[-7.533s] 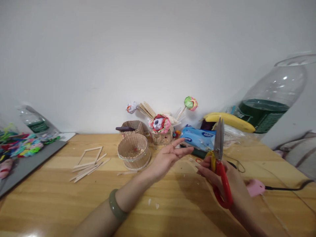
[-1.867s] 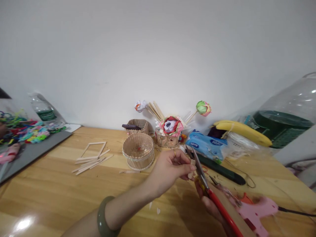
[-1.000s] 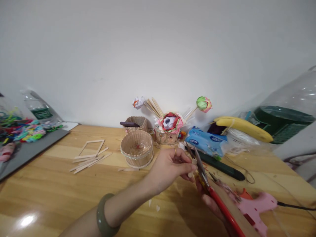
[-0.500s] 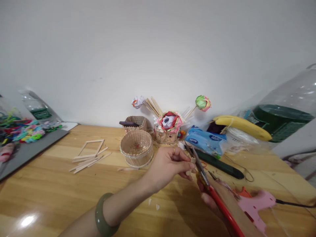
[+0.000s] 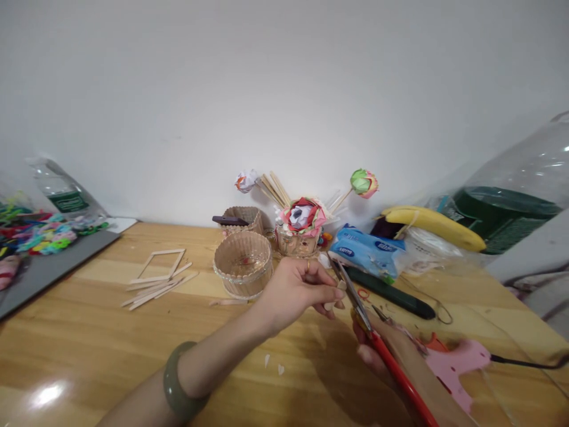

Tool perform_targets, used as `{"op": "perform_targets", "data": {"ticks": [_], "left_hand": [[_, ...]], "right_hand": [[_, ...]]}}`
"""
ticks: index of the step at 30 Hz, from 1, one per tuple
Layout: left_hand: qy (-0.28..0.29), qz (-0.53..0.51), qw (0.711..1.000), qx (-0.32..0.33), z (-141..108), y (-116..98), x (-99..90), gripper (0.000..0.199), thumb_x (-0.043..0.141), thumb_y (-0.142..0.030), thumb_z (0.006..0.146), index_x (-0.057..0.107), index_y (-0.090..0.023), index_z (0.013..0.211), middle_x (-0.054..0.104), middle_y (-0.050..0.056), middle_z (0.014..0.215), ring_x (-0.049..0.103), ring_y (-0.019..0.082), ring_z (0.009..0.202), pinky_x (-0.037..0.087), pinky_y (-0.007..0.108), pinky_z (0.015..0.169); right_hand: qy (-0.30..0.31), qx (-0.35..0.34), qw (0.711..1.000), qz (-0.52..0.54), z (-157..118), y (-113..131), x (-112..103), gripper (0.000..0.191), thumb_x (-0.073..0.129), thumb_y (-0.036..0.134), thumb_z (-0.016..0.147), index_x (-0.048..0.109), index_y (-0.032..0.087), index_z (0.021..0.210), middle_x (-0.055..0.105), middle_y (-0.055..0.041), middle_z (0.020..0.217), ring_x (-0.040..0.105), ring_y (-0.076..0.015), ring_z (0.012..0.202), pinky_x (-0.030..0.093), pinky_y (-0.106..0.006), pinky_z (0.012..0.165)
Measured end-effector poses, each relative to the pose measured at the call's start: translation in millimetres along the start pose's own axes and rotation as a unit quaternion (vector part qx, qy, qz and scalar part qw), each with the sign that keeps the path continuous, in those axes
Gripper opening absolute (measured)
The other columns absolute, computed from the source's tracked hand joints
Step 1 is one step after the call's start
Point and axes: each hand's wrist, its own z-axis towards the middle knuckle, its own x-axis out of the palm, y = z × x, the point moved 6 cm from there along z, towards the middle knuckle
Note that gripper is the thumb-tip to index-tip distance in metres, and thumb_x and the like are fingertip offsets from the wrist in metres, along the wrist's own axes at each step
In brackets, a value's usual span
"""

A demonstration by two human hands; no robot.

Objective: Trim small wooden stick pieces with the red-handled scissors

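One pair of scissors is held in the right hand, and at least one pale wooden piece is pinched in the left hand. One bangle is worn on the left arm. Below the left hand, two chips are counted on the worktop. Beyond the hands, three containers and three paper flowers are seen. Left of the hands, one four-sided frame is found; the overlapping loose sticks cannot be counted. One glue gun is seen beside the right hand. Two bottles are counted, one well to each side of the hands.
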Motion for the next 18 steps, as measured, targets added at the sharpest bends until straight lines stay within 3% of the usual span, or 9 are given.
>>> {"op": "perform_targets", "data": {"ticks": [4, 10, 13, 16, 18], "left_hand": [[0.000, -0.011, 1.000, -0.003, 0.7, -1.3, -1.4, 0.024, 0.080, -0.020, 0.049, 0.059, -0.011, 0.054, 0.061, -0.001, 0.049, 0.055, 0.007, 0.042, 0.047, 0.019, 0.047], [-0.018, 0.049, 0.998, 0.030, 0.4, -9.9, -9.4, 0.012, 0.075, -0.019, 0.058, 0.066, -0.012, 0.060, 0.061, -0.002, 0.052, 0.050, 0.004, 0.044, 0.041, 0.014, 0.043], [-0.025, 0.070, 0.996, 0.042, 0.3, -14.3, -10.9, 0.009, 0.071, -0.019, 0.064, 0.071, -0.013, 0.071, 0.065, 0.000, 0.062, 0.050, 0.003, 0.050, 0.041, 0.012, 0.043], [-0.022, 0.036, 0.999, 0.026, 0.2, -13.1, -8.3, 0.008, 0.071, -0.017, 0.065, 0.069, -0.012, 0.070, 0.067, 0.001, 0.064, 0.056, 0.005, 0.055, 0.045, 0.013, 0.049], [-0.028, 0.011, 0.999, 0.014, -0.3, -10.8, -7.0, 0.008, 0.072, -0.014, 0.063, 0.066, -0.011, 0.066, 0.066, 0.000, 0.059, 0.056, 0.005, 0.051, 0.044, 0.013, 0.048]], "right_hand": [[0.020, 0.001, 1.000, -0.017, 4.3, 9.6, 2.7, 0.049, 0.038, 0.069, 0.078, 0.045, 0.023, 0.064, 0.041, 0.0019, 0.052, 0.036, -0.0149, 0.048, 0.022, -0.029, 0.047], [0.052, 0.009, 0.998, 0.035, 5.3, 12.6, 7.3, 0.055, 0.035, 0.072, 0.079, 0.042, 0.021, 0.061, 0.039, 0.0035, 0.047, 0.034, -0.0111, 0.043, 0.022, -0.027, 0.043], [0.065, -0.001, 0.996, 0.060, 4.0, 17.4, 5.4, 0.045, 0.043, 0.060, 0.085, 0.051, 0.018, 0.068, 0.044, 0.0049, 0.051, 0.039, -0.0090, 0.044, 0.032, -0.024, 0.043], [0.072, -0.006, 0.994, 0.084, 2.2, 18.2, 3.4, 0.027, 0.049, 0.042, 0.090, 0.058, 0.016, 0.089, 0.059, 0.0001, 0.078, 0.054, -0.0101, 0.062, 0.047, -0.025, 0.057], [0.072, -0.004, 0.992, 0.101, 0.7, 15.6, 3.5, 0.023, 0.050, 0.037, 0.091, 0.058, 0.017, 0.099, 0.060, -0.0035, 0.095, 0.058, -0.0127, 0.074, 0.051, -0.029, 0.065]]}}
